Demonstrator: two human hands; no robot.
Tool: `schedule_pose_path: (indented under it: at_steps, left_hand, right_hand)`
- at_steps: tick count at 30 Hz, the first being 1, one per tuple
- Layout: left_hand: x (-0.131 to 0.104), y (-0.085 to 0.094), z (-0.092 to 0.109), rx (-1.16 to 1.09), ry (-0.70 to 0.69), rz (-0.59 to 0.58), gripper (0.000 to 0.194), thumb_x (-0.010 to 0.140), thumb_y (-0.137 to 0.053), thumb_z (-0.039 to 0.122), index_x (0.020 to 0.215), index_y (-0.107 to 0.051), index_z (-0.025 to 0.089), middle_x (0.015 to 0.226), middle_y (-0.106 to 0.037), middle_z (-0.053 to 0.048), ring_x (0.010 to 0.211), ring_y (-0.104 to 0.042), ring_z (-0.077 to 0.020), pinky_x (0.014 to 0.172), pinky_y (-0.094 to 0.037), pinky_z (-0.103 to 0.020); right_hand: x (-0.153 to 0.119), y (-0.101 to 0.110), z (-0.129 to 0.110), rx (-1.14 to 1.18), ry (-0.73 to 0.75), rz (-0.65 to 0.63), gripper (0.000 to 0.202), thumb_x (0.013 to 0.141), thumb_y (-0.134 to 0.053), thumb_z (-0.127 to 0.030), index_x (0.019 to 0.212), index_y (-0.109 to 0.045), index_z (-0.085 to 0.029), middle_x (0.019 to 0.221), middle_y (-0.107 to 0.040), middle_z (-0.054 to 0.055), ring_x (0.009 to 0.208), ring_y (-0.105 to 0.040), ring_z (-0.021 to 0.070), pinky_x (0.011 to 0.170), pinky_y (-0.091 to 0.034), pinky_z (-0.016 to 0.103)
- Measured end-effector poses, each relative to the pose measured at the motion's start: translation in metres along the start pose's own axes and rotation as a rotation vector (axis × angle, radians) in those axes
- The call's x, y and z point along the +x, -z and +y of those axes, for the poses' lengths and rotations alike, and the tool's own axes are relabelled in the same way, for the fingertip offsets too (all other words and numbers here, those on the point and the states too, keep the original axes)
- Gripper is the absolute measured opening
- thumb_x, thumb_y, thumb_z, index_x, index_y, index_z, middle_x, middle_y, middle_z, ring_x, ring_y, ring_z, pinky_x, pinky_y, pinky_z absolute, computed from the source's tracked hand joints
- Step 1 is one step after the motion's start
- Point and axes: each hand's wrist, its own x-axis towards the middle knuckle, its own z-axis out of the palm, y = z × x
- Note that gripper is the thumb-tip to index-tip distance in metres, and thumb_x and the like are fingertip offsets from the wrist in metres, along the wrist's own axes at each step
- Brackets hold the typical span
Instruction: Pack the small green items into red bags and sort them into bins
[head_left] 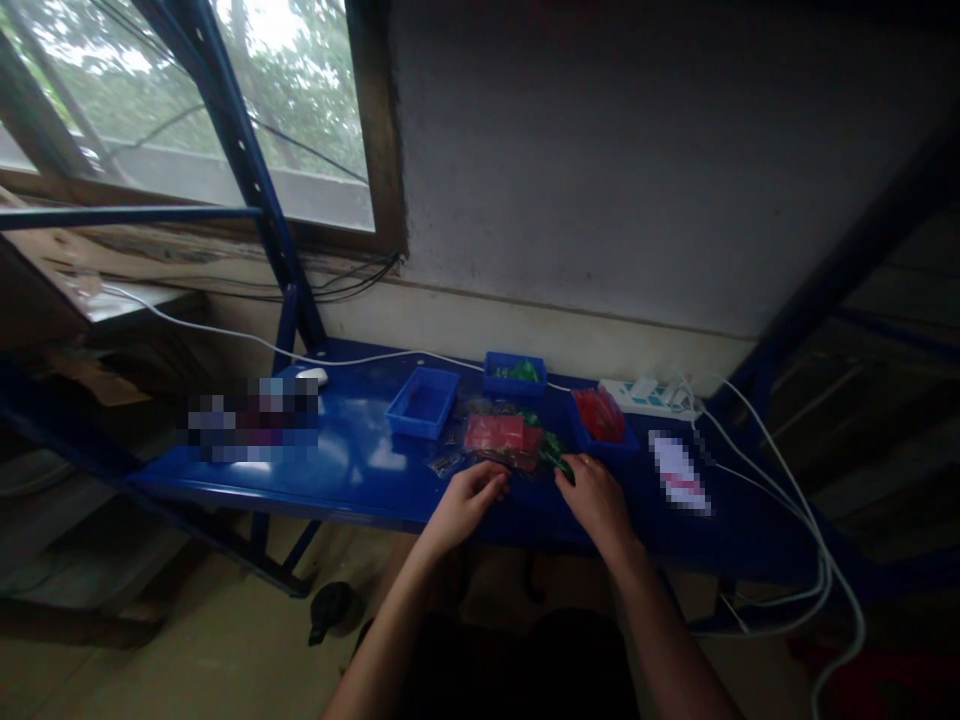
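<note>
A pile of small clear plastic packets lies near the middle of the blue table, with red packets point(493, 433) on top and green packets point(551, 448) along its right side. My left hand point(471, 500) is at the pile's front edge, its fingers curled in and the thumb pressed towards them; whatever it may hold is too small to make out. At the right side of the pile, the fingers of my right hand point(596, 497) close on the edge of a dark green packet. The exact contents of the packets are too dim to read.
Behind the pile stand a bare-bottomed blue tray point(427, 429), a blue bin point(514, 385) with green packets and another blue bin point(626, 440) with red packets. A white power strip point(649, 397) with cables lies at the back right. Blue rack posts frame both sides.
</note>
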Motion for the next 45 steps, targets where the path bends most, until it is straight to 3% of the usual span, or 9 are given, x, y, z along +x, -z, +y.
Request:
schedule_pose_path:
  at_steps: [5, 9, 13, 18, 23, 36, 45]
  left_hand:
    - [0.000, 0.000, 0.000, 0.019, 0.013, 0.013, 0.032, 0.085, -0.051, 0.042, 0.092, -0.065, 0.014, 0.075, -0.066, -0.004, 0.066, -0.058, -0.0166, 0.061, -0.044, -0.025]
    - [0.001, 0.000, -0.002, 0.046, 0.002, 0.010, 0.033, 0.086, -0.049, 0.040, 0.096, -0.066, 0.014, 0.083, -0.068, -0.006, 0.074, -0.060, -0.0184, 0.067, -0.045, -0.026]
    - [0.002, 0.000, -0.003, 0.078, -0.032, 0.013, 0.032, 0.085, -0.051, 0.038, 0.103, -0.064, 0.015, 0.092, -0.068, -0.006, 0.083, -0.059, -0.0194, 0.074, -0.044, -0.027]
    - [0.002, 0.000, -0.008, 0.061, -0.007, -0.019, 0.031, 0.085, -0.051, 0.042, 0.083, -0.061, 0.013, 0.069, -0.059, -0.001, 0.064, -0.050, -0.0134, 0.060, -0.038, -0.023]
    - [0.001, -0.001, -0.009, 0.079, 0.004, -0.002, 0.032, 0.085, -0.051, 0.044, 0.074, -0.055, 0.014, 0.061, -0.048, 0.003, 0.058, -0.041, -0.0107, 0.054, -0.031, -0.021]
    - [0.001, -0.003, -0.006, 0.119, -0.009, 0.017, 0.030, 0.086, -0.048, 0.041, 0.067, -0.046, 0.017, 0.059, -0.045, 0.004, 0.057, -0.040, -0.0105, 0.054, -0.030, -0.022]
    - [0.002, -0.002, -0.007, 0.093, -0.017, 0.023, 0.031, 0.086, -0.049, 0.042, 0.067, -0.048, 0.017, 0.060, -0.050, 0.003, 0.057, -0.044, -0.0111, 0.055, -0.033, -0.022]
  right_hand:
    - [0.002, 0.009, 0.006, 0.173, -0.070, 0.162, 0.027, 0.087, -0.044, -0.023, 0.097, -0.068, -0.017, 0.094, -0.071, 0.013, 0.087, -0.066, 0.0245, 0.075, -0.049, 0.033]
    - [-0.005, 0.011, -0.002, 0.632, -0.093, 0.288, 0.029, 0.085, -0.049, -0.035, 0.094, -0.068, -0.016, 0.093, -0.072, 0.011, 0.083, -0.066, 0.0240, 0.076, -0.051, 0.034]
    - [-0.014, 0.004, -0.025, 1.077, -0.102, 0.120, 0.030, 0.082, -0.054, -0.042, 0.093, -0.068, -0.018, 0.085, -0.072, 0.006, 0.073, -0.066, 0.0205, 0.066, -0.052, 0.030]
    - [-0.012, -0.014, -0.039, 1.311, -0.110, -0.086, 0.023, 0.077, -0.059, -0.037, 0.089, -0.067, -0.019, 0.084, -0.071, 0.004, 0.067, -0.062, 0.0173, 0.060, -0.051, 0.028]
    - [-0.009, -0.021, -0.031, 1.381, -0.106, -0.193, 0.019, 0.074, -0.062, -0.032, 0.088, -0.066, -0.019, 0.084, -0.069, 0.003, 0.073, -0.062, 0.0171, 0.061, -0.050, 0.026]
    - [-0.016, -0.024, -0.030, 1.285, -0.074, -0.096, 0.021, 0.079, -0.059, -0.038, 0.085, -0.065, -0.019, 0.075, -0.066, 0.002, 0.071, -0.060, 0.0174, 0.064, -0.047, 0.027]
    - [-0.015, -0.020, -0.031, 1.284, -0.076, -0.138, 0.021, 0.078, -0.058, -0.039, 0.080, -0.063, -0.019, 0.075, -0.065, 0.002, 0.069, -0.059, 0.0168, 0.065, -0.047, 0.027]
